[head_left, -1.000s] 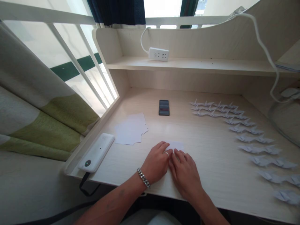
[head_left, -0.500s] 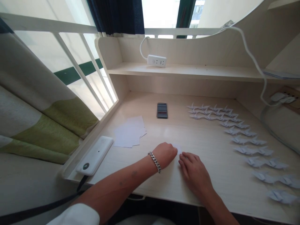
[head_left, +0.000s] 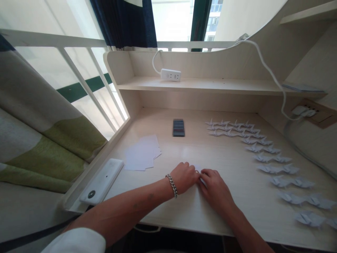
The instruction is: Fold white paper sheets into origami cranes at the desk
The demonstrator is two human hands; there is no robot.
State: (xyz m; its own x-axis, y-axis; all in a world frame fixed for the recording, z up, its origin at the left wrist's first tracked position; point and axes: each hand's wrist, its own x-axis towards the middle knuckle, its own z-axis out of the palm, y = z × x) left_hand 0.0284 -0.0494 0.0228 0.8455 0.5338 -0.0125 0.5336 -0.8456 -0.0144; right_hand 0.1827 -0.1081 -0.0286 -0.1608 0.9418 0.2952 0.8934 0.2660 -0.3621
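Well, from my distant seat I see both forearms reach in over the near edge of the desk (head_left: 168,212), meeting just right of its middle. The left hand (head_left: 184,177) comes in at a low slant, knuckles up, its fingers curled down toward the right hand. A chain bracelet (head_left: 171,185) circles that wrist, a ring (head_left: 197,172) sits on a finger, and a white sleeve (head_left: 76,242) covers the upper arm. The right hand (head_left: 216,184) angles in from the other side, back upward, fingers bent, tips right beside the left's.

Between and just beyond the fingertips lies the paper (head_left: 195,167), mostly covered by the hands; I cannot tell whether either set of fingers pinches it or only presses it.

Loose sheets (head_left: 142,154) overlap on the desk's left, near a white device (head_left: 102,181). Farther back I get a pixelated dark rectangle (head_left: 178,127). Folded cranes (head_left: 291,169) stand in rows along the right side.

Above the desk, a shelf (head_left: 210,83) carries a power strip (head_left: 171,75). A white cable (head_left: 273,75) droops toward a wall socket (head_left: 323,114). I see a patterned curtain (head_left: 39,140) at left, white rails (head_left: 52,39) behind it, and a bright window (head_left: 173,21) beyond.
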